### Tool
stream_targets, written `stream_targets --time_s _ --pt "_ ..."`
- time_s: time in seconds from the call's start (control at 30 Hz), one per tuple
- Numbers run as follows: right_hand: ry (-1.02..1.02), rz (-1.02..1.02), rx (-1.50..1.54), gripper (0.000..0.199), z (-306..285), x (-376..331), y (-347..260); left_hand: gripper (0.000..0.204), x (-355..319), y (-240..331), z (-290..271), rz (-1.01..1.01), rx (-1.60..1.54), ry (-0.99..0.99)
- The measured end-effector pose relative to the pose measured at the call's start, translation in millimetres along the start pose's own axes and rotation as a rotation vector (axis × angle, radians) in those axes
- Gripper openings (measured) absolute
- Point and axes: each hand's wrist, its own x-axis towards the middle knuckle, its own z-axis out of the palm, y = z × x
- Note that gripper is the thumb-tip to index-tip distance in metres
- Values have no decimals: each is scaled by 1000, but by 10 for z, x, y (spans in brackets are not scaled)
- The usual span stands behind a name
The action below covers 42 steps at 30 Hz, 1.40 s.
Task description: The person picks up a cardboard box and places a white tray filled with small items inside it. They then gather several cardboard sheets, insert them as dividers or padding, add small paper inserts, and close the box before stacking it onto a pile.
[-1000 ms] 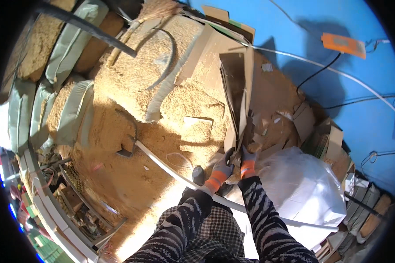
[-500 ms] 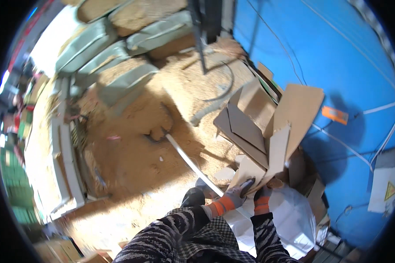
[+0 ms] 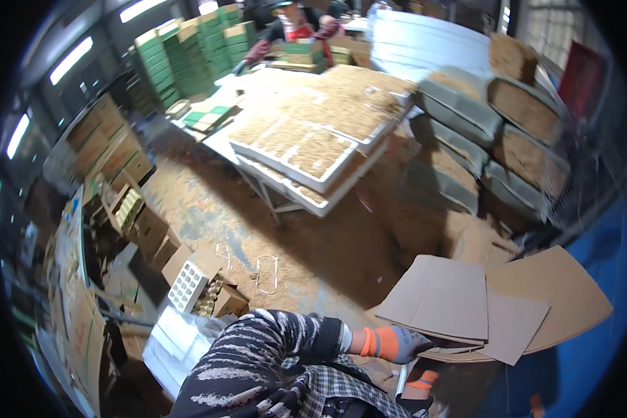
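An opened-out brown cardboard box with spread flaps is held in front of me at the lower right. My left hand, in a grey glove with an orange cuff, is closed on its near left edge. Below that edge is my right hand, also gloved with an orange cuff. It is at the underside of the box, and its fingers are mostly in shadow. A thin white pole shows between my hands.
Ahead stands a table with sawdust-filled white trays. Grey-green sacks of sawdust are stacked at the right, near a blue wall. A co-worker stands behind green boxes. Cartons and an egg tray lie to the left.
My view has swung left and up, bringing the table and co-worker into sight. The cardboard box has turned with my hands and now lies flatter, its flaps pointing right.
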Motion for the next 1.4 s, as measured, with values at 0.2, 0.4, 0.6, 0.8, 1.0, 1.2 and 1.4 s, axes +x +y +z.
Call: stream_targets --time_s 0.2,0.4,0.6,0.8,1.0,1.2,1.4 --pt "-236 -152 -274 43 1612 676 221 30 -837 98 -1734 -14 104 89" --pt "-418 -516 -559 42 3463 1295 565 37 -1827 9 -3254 -174 277 307" --pt "-528 -1365 -944 42 5666 1820 920 49 -2574 -695 -4491 -417 154 662" --pt "-715 -953 -675 45 7978 1941 1741 38 -3338 -1792 -5613 -105 -446 1089" --pt "-858 -1167 -1173 56 9597 1803 2498 24 -4297 -2930 -6461 24 -942 1169" --pt "-869 -1051 -1387 63 10836 1834 3359 38 -5053 -3754 -7407 -84 178 1201" --pt "-1140 -1188 -1235 82 11891 2141 4003 32 -5609 -4372 -8474 33 87 1206"
